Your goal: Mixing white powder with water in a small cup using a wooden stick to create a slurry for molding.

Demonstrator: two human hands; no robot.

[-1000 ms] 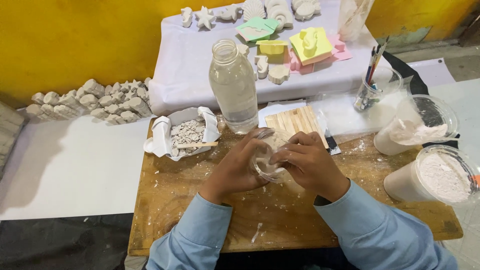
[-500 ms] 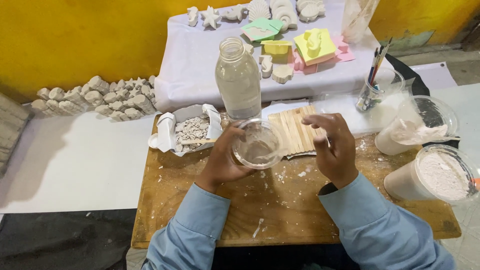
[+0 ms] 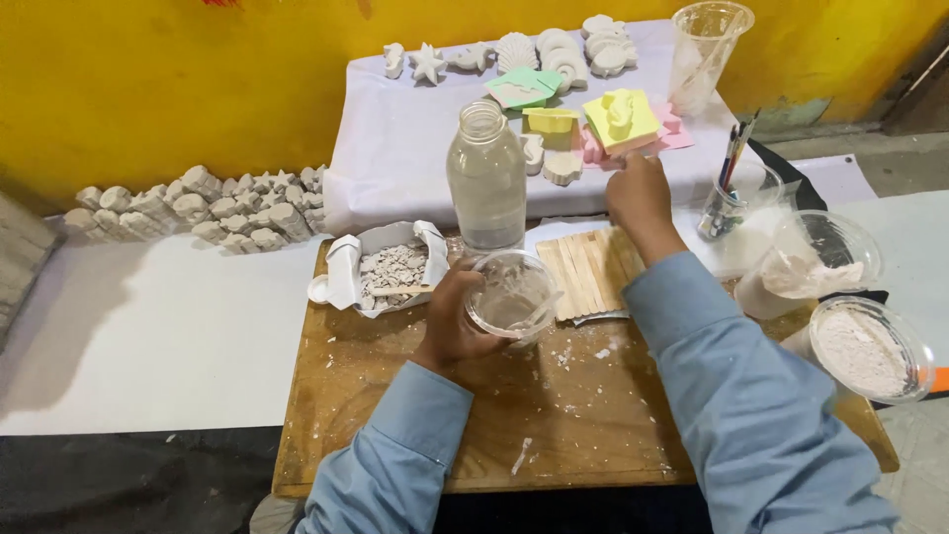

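Head view, looking down: the left hand is wrapped round a small clear plastic cup, fingers curled on its near side, holding it just above the wooden board on the counter. That cup looks thin-walled and light, smeared white inside, likely to flex or crack if squeezed, so a loose grip around the wall near the rim suits it best. The right hand is stretched forward past the row of flat wooden sticks, fingers partly curled and holding nothing I can make out, near the yellow mould on the white sheet. A clear bottle stands upright just behind the cup. Left of it sits a white tray of broken plaster bits; at far right, a tub of white powder.
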